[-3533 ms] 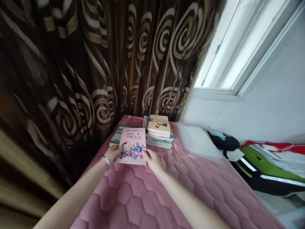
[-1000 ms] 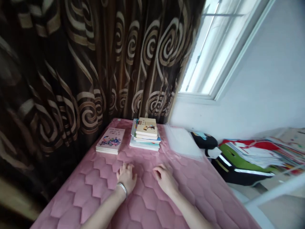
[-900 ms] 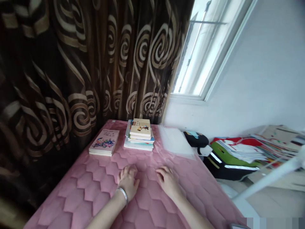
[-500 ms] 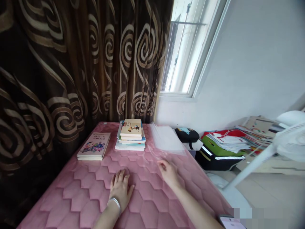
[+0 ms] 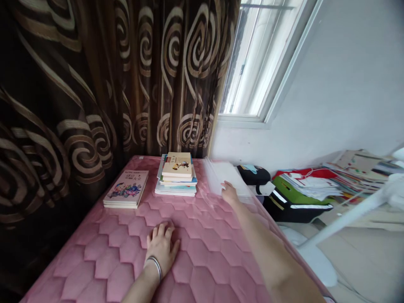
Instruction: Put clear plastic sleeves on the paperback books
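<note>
My left hand (image 5: pixel 161 247), with a silvery bangle (image 5: pixel 155 266) on its wrist, rests palm down on the pink quilted mattress (image 5: pixel 126 252). Its fingers are slightly spread and hold nothing. Farther off to the right, my right hand (image 5: pixel 229 193) reaches over the near part of a pile of thin, see-through plastic sleeves (image 5: pixel 217 172). Its fingers are loosely bent and apart at the sleeves' surface; whether they press on them I cannot tell. Left of the sleeves is a stack of books (image 5: pixel 176 185), a cream one on top. A lower stack with an illustrated cover (image 5: pixel 126 189) lies farther left.
A dark curtain (image 5: pixel 151 84) with swirls hangs behind the mattress. Beyond its right edge are a black case (image 5: pixel 255 174), a green and black bag (image 5: pixel 287 200) with papers on it, and a white fan stand (image 5: pixel 344 221). A window (image 5: pixel 255 63) is above.
My right hand has moved forward and slightly right, from the bare mattress onto the plastic sleeves. My left hand has stayed in place. The view has shifted a little.
</note>
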A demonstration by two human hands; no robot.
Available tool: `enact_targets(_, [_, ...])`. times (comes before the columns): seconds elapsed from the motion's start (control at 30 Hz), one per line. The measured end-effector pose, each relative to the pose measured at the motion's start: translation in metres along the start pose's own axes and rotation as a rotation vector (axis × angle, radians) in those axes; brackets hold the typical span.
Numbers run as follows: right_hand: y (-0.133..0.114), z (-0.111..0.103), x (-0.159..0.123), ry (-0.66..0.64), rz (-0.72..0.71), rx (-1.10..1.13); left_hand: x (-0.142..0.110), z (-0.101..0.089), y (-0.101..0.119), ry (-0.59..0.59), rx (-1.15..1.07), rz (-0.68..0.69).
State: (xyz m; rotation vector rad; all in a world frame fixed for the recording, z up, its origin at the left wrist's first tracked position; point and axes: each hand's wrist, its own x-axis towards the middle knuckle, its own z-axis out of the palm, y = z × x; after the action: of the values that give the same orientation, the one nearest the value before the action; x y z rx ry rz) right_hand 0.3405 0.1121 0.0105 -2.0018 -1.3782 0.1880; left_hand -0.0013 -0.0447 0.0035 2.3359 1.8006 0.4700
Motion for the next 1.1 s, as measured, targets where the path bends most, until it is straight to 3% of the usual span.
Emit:
enact_targets(0.17, [0.002,0.011,0.017,-0.021,-0.024,0.027,0.001,-0.001,0.002,0.008,0.007,-0.004])
enact_targets(0.3, [0.002,0.008,0.017,0.020,-0.023,0.082,0.001,0.001,0.002,0.023,-0.003,0.001])
enact_targets(0.5, [-0.004,-0.026,0.007,0.232,-0.046,0.203,0.002,0.002,-0.001,0.040,-0.013,0.012])
enact_targets(0.63, [-0.027,-0.058,-0.012,0.410,-0.155,0.279,0.001,0.002,-0.001,0.042,-0.018,0.014])
enact_targets(0.7, [-0.046,-0.070,-0.036,0.471,-0.243,0.297,0.000,0.001,0.000,0.046,-0.023,0.015])
enact_targets(0.73, [-0.057,-0.074,-0.054,0.498,-0.361,0.292,0.000,0.001,0.000,0.051,-0.028,0.015])
enact_targets(0.83, [-0.092,-0.080,-0.123,0.474,-0.605,0.161,0.000,-0.001,-0.001,0.077,-0.079,0.005])
enact_targets(0.93, [-0.122,-0.075,-0.197,0.276,-0.792,0.045,0.003,0.000,-0.008,0.122,-0.217,-0.028])
enact_targets(1.03, [-0.138,-0.058,-0.253,-0.002,-0.786,0.045,0.007,0.003,-0.017,0.199,-0.394,-0.021])
enact_targets(1.1, [-0.139,-0.044,-0.274,-0.194,-0.801,0.054,0.009,0.005,-0.022,0.238,-0.468,-0.005])
